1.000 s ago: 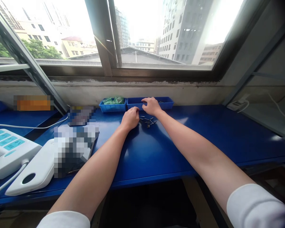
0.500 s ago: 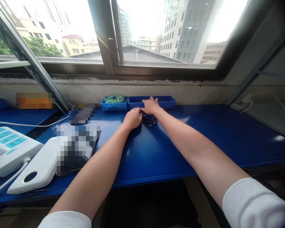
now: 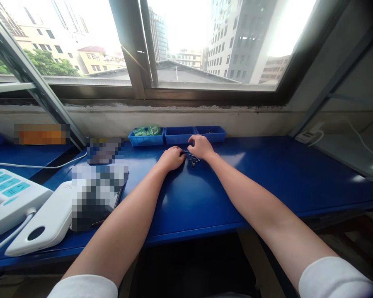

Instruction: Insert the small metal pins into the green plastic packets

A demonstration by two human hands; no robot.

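Small metal screws (image 3: 193,160) lie in a loose pile on the blue tabletop, between and just below my two hands. My left hand (image 3: 173,158) rests at the pile's left side, its fingers curled inward and closed; whatever is at their tips is too small to make out. Above the pile's right side is my right hand (image 3: 202,147), bent at the knuckles, with thumb and fingers apart and nothing visible between them. Behind it stand a middle blue bin (image 3: 175,136) and a right blue bin (image 3: 219,134) with a few small pieces inside.
A left blue bin (image 3: 133,140) holds green plastic-wrapped items (image 3: 147,131). Blurred-out items, a white device (image 3: 51,225) and a white power strip (image 3: 17,198) with a cable occupy the table's left side. Window and wall close off the back.
My right hand has drawn back from over the blue bins towards the screws. My left hand has separated from it and sits slightly lower, beside the pile.
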